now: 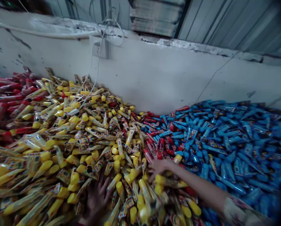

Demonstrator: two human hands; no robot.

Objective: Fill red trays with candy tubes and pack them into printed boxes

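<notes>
Yellow-capped tubes crowd the foreground, heaped around both hands. The left hand sinks into them with its fingers splayed, apparently released, while the right hand lies curved over the heap's edge, blurred, so any grasp cannot be told. Beyond, blue tubes and red tubes lie in colour-separated heaps, seemingly banked against a concrete wall that holds them in.

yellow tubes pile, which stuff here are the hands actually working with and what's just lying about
Being handled: left hand; right hand; yellow-capped tubes.
Just lying about: red tubes; blue tubes; white cable; whitewashed wall; corrugated metal sheeting.
</notes>
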